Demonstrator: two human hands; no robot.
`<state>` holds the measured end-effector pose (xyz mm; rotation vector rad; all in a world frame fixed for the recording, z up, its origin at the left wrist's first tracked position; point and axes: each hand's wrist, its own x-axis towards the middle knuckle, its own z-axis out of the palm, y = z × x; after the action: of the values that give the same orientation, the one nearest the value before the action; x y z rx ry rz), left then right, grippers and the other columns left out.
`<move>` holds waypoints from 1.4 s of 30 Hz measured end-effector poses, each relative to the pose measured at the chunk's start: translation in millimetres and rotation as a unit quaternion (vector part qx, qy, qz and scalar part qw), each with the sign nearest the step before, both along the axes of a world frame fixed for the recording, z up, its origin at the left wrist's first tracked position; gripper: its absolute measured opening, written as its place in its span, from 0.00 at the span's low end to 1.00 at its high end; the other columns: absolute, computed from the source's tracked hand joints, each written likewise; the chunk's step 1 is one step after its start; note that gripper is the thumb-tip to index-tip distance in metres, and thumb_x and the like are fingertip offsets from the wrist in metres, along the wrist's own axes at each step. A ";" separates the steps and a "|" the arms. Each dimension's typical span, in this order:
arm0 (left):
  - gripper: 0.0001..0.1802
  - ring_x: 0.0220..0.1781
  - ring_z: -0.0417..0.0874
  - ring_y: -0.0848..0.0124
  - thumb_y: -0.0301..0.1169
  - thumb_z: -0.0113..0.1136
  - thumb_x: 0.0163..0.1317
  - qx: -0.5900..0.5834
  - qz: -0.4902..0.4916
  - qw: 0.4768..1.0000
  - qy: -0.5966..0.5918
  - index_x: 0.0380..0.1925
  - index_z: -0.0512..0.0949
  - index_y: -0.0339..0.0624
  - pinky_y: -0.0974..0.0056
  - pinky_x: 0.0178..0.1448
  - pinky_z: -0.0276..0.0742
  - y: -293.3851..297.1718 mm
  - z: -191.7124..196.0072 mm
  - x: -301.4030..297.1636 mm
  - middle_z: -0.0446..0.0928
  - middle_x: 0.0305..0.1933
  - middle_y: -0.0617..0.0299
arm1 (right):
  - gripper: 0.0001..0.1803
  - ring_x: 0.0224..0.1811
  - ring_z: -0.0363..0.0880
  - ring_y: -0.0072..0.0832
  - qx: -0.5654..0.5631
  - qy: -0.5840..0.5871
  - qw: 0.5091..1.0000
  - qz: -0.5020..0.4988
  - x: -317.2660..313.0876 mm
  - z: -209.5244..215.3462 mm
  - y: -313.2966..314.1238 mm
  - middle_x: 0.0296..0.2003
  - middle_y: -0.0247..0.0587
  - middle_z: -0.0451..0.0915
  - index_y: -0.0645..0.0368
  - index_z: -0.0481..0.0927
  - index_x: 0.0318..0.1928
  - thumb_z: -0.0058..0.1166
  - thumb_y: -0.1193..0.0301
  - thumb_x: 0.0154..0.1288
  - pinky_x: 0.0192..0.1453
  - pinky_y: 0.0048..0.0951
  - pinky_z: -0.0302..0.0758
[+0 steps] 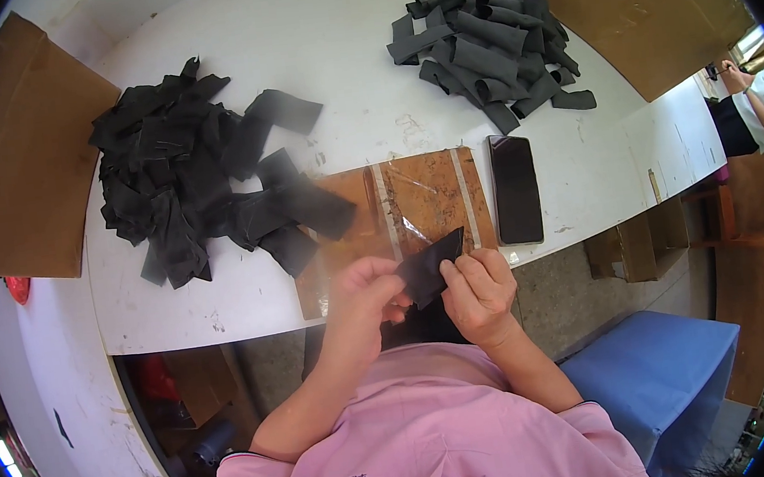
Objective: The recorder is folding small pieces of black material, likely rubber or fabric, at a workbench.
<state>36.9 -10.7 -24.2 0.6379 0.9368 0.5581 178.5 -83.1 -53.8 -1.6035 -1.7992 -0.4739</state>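
Note:
A small black fabric piece (430, 271) is held between both my hands, just over the near edge of the table. My left hand (370, 288) pinches its left end with thumb and fingers. On the other end, my right hand (479, 292) is closed, thumb pressed against the fabric. Beneath the hands lies a brown cardboard sheet (347, 261) with strips of clear tape across it. To the left spreads a heap of flat black fabric pieces (174, 167). Farther off on the right is a pile of dark grey tube-shaped fabric pieces (491, 31).
A dark smartphone (515, 189) lies right of the cardboard sheet on the white table (346, 75). Cardboard panels stand at the left (19, 155) and the far right (651, 5). A blue covered box (652, 373) is at my lower right. Another person (763, 101) is at far right.

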 end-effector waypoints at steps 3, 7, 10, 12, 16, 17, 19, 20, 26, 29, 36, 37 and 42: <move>0.03 0.19 0.73 0.79 0.22 0.54 0.52 0.090 0.012 0.995 0.029 0.27 0.73 0.35 0.78 0.22 0.68 -3.4 -0.6 -1.6 0.74 0.21 0.64 | 0.16 0.29 0.69 0.34 -0.118 0.157 0.979 0.046 -0.2 10.6 0.0 0.25 0.41 0.70 0.64 0.75 0.31 0.58 0.68 0.39 0.29 0.29 0.66; 0.03 0.20 0.70 0.83 0.23 0.57 0.53 0.259 -0.018 0.961 0.093 0.27 0.73 0.35 0.79 0.24 0.66 -9.3 -3.2 -2.5 0.72 0.21 0.67 | 0.15 0.29 0.70 0.36 -0.156 0.348 0.921 0.077 -10.9 38.5 1.9 0.27 0.41 0.70 0.63 0.74 0.31 0.59 0.64 0.48 0.32 0.31 0.67; 0.03 0.23 0.75 0.74 0.21 0.58 0.48 0.383 -0.028 0.909 0.165 0.24 0.74 0.34 0.72 0.28 0.69 -15.3 -4.4 -1.5 0.75 0.22 0.60 | 0.07 0.26 0.70 0.35 -0.139 0.429 0.890 0.071 -18.8 30.0 3.6 0.24 0.40 0.70 0.62 0.75 0.28 0.56 0.71 0.50 0.31 0.30 0.67; 0.03 0.20 0.74 0.73 0.21 0.58 0.46 0.471 -0.003 0.853 0.225 0.23 0.74 0.35 0.70 0.25 0.68 -16.3 -7.3 -1.0 0.74 0.19 0.58 | 0.03 0.26 0.69 0.36 -0.082 0.392 0.914 0.068 -21.6 30.9 9.8 0.21 0.39 0.69 0.62 0.74 0.24 0.54 0.75 0.49 0.31 0.31 0.67; 0.05 0.15 0.70 0.78 0.17 0.54 0.48 0.497 0.094 0.832 0.227 0.27 0.72 0.35 0.74 0.19 0.64 -17.6 -19.3 5.9 0.71 0.16 0.61 | 0.05 0.30 0.68 0.36 -0.080 0.247 0.965 0.040 -28.6 8.7 17.2 0.24 0.41 0.66 0.61 0.70 0.23 0.52 0.77 0.42 0.33 0.32 0.69; 0.06 0.14 0.68 0.80 0.16 0.53 0.49 0.393 0.118 0.898 0.159 0.28 0.71 0.35 0.76 0.17 0.62 -16.7 -15.7 7.2 0.70 0.16 0.63 | 0.07 0.31 0.68 0.37 -0.079 0.228 0.970 0.020 -30.9 7.2 17.8 0.25 0.42 0.66 0.62 0.70 0.24 0.52 0.77 0.41 0.33 0.32 0.69; 0.08 0.11 0.61 0.84 0.14 0.51 0.49 0.215 0.109 0.970 0.006 0.28 0.68 0.36 0.79 0.13 0.54 -4.9 -7.0 4.3 0.69 0.19 0.65 | 0.07 0.31 0.68 0.37 -0.070 0.252 0.965 0.002 -27.8 8.7 19.2 0.24 0.42 0.66 0.61 0.70 0.24 0.52 0.78 0.41 0.33 0.32 0.69; 0.09 0.12 0.62 0.84 0.13 0.51 0.47 0.153 0.082 0.982 -0.077 0.28 0.68 0.36 0.80 0.13 0.54 1.9 -9.8 -2.6 0.69 0.20 0.65 | 0.06 0.28 0.69 0.36 -0.066 0.328 0.942 0.012 -27.1 9.2 20.6 0.24 0.42 0.67 0.63 0.71 0.25 0.52 0.79 0.42 0.31 0.30 0.68; 0.12 0.17 0.65 0.83 0.12 0.49 0.43 0.111 0.038 0.987 -0.114 0.29 0.68 0.37 0.80 0.17 0.57 4.7 1.7 -5.0 0.69 0.25 0.64 | 0.05 0.24 0.69 0.20 -0.269 0.803 0.515 0.136 -19.7 -4.5 22.2 0.24 0.30 0.73 0.63 0.77 0.30 0.56 0.76 0.50 0.30 0.22 0.68; 0.14 0.23 0.68 0.82 0.11 0.46 0.43 0.277 0.081 0.957 0.010 0.31 0.68 0.36 0.80 0.24 0.62 3.6 -11.1 -1.5 0.70 0.28 0.63 | 0.07 0.24 0.68 0.17 -0.260 0.892 0.300 0.214 -30.5 -1.5 18.9 0.22 0.29 0.71 0.61 0.76 0.31 0.56 0.72 0.53 0.29 0.20 0.66; 0.13 0.12 0.66 0.81 0.12 0.48 0.45 0.230 0.055 0.971 -0.039 0.33 0.67 0.33 0.79 0.12 0.57 1.4 -0.6 -9.2 0.74 0.28 0.56 | 0.09 0.20 0.62 0.12 -0.251 0.790 0.532 0.171 -25.4 -4.0 26.3 0.19 0.25 0.67 0.57 0.71 0.25 0.50 0.67 0.60 0.23 0.14 0.59; 0.13 0.12 0.66 0.81 0.12 0.48 0.45 0.231 0.059 0.971 -0.035 0.33 0.67 0.33 0.79 0.12 0.57 2.2 3.3 -12.6 0.74 0.28 0.56 | 0.09 0.20 0.62 0.12 -0.254 0.790 0.530 0.174 -25.0 -2.9 25.7 0.19 0.25 0.67 0.57 0.71 0.25 0.50 0.67 0.60 0.23 0.14 0.59; 0.22 0.10 0.63 0.82 0.17 0.53 0.44 0.083 -0.101 0.951 -0.281 0.43 0.65 0.31 0.78 0.12 0.58 1.8 25.1 -17.7 0.73 0.25 0.57 | 0.08 0.28 0.67 0.14 -0.250 0.799 0.489 0.245 -26.5 26.7 14.7 0.25 0.27 0.70 0.58 0.72 0.27 0.48 0.69 0.61 0.32 0.16 0.67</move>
<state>19.2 -8.9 0.8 0.6676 0.2861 0.5946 152.0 -68.4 -27.1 -0.8348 -0.6144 1.5199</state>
